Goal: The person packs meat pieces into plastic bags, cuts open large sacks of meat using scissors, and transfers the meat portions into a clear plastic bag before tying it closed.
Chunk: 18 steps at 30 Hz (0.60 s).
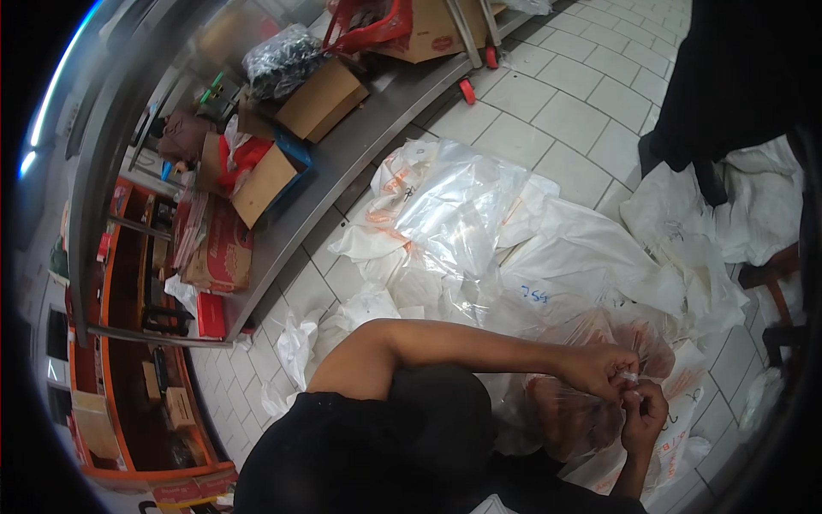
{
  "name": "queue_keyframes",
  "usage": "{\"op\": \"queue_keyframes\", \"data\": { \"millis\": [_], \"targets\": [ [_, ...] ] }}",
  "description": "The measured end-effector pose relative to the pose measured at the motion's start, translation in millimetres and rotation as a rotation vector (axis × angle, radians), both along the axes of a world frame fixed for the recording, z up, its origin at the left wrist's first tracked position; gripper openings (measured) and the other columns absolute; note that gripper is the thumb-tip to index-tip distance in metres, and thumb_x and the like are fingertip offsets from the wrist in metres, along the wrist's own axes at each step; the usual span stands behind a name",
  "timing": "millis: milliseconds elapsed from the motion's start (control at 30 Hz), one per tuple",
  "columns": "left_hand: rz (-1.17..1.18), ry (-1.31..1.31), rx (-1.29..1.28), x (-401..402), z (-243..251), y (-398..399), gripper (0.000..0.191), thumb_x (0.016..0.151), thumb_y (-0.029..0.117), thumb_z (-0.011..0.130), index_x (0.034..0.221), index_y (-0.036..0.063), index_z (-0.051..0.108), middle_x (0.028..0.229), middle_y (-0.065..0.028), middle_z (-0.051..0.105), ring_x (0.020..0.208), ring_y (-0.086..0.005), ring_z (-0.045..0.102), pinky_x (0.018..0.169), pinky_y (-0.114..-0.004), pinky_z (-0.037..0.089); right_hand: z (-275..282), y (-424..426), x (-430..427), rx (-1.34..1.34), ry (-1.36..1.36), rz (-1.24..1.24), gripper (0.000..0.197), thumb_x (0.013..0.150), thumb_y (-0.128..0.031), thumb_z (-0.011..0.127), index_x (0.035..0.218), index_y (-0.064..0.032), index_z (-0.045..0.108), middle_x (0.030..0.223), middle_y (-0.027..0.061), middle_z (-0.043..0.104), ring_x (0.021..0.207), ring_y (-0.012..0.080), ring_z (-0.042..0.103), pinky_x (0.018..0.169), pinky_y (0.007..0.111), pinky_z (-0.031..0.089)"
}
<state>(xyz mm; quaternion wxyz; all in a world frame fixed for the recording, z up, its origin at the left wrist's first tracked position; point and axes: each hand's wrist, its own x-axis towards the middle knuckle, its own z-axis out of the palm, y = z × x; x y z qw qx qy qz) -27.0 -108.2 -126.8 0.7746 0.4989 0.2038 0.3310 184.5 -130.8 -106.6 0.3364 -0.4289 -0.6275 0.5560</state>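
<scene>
My left hand [597, 371] reaches across from the left and pinches a twisted end of clear plastic. My right hand [644, 414] comes up from below, fingers closed on the same end close to the left fingertips. This plastic seems to be the gathered neck of a clear plastic bag [571, 411] beneath my hands. Reddish-brown pieces show through it; what they are cannot be made out. White woven sacks [578, 241], some with writing, are spread under and around the bag. A stack of clear plastic sheets or bags [459, 199] lies flat on them.
A metal shelf [359, 138] along the left carries cardboard boxes [324, 99] and a red plastic crate [369, 29]. Red caster wheels [467, 92] stand on the tiled floor [546, 106]. Another person's dark-clothed legs [719, 96] are at upper right. An orange shelving unit [119, 385] stands at far left.
</scene>
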Motion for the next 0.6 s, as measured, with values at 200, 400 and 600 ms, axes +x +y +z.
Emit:
{"op": "queue_keyframes", "data": {
  "millis": [200, 400, 600],
  "targets": [
    [0.027, 0.183, 0.043, 9, 2, 10, 0.043, 0.077, 0.005, 0.076, 0.107, 0.0059, 0.045, 0.097, -0.0059, 0.060, 0.081, -0.0069, 0.056, 0.065, -0.025, 0.048, -4, -5, 5, -0.008, 0.007, -0.126, 0.013, 0.089, -0.011, 0.067, 0.088, -0.0032, 0.056, 0.081, 0.0064, 0.058, 0.075, 0.0141, 0.055, 0.070, 0.027, 0.044],
    [0.346, 0.377, 0.235, 6, 2, 1, 0.043, 0.076, 0.007, 0.074, 0.108, 0.0105, 0.045, 0.098, -0.0049, 0.060, 0.078, -0.0089, 0.057, 0.063, -0.025, 0.049, -6, 7, -11, 0.037, -0.102, -0.157, 0.014, 0.089, -0.015, 0.068, 0.085, -0.0032, 0.061, 0.077, 0.0031, 0.062, 0.066, 0.0077, 0.054, 0.060, 0.023, 0.044],
    [0.313, 0.718, 0.451, 8, 27, -5, 0.043, 0.074, 0.016, 0.075, 0.108, 0.0085, 0.050, 0.092, -0.0117, 0.063, 0.076, -0.0286, 0.063, 0.066, -0.036, 0.050, 0, 10, -22, -0.117, -0.095, -0.312, 0.016, 0.090, -0.018, 0.069, 0.085, -0.0041, 0.063, 0.065, -0.0039, 0.058, 0.055, -0.0002, 0.044, 0.046, 0.020, 0.033]
  ]
}}
